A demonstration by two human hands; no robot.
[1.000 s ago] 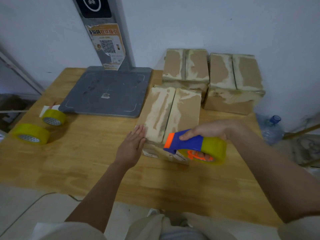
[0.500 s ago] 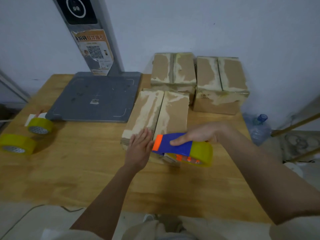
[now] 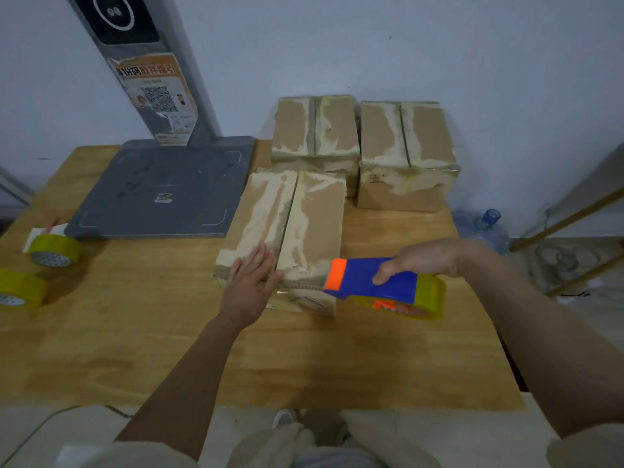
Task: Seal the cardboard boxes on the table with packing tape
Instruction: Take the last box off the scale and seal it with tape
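Note:
A long cardboard box point(image 3: 304, 217) with torn tape marks along its centre seam lies in the middle of the wooden table point(image 3: 135, 339). My left hand point(image 3: 250, 285) rests flat, fingers spread, on the box's near left corner. My right hand point(image 3: 422, 261) grips a blue and orange tape dispenser point(image 3: 381, 285) loaded with a yellowish tape roll, held at the box's near right corner. Two more cardboard boxes point(image 3: 315, 130) point(image 3: 407, 143) stand side by side behind it, against the wall.
A grey scale platform point(image 3: 162, 187) with an upright post and a QR-code sticker occupies the back left. Two spare yellow tape rolls point(image 3: 54, 249) point(image 3: 20, 288) lie at the left edge. A water bottle point(image 3: 486, 224) stands on the floor to the right.
My left hand slid onto the box's near left corner. The dispenser in my right hand shifted to the right, off the box's near end toward its right corner.

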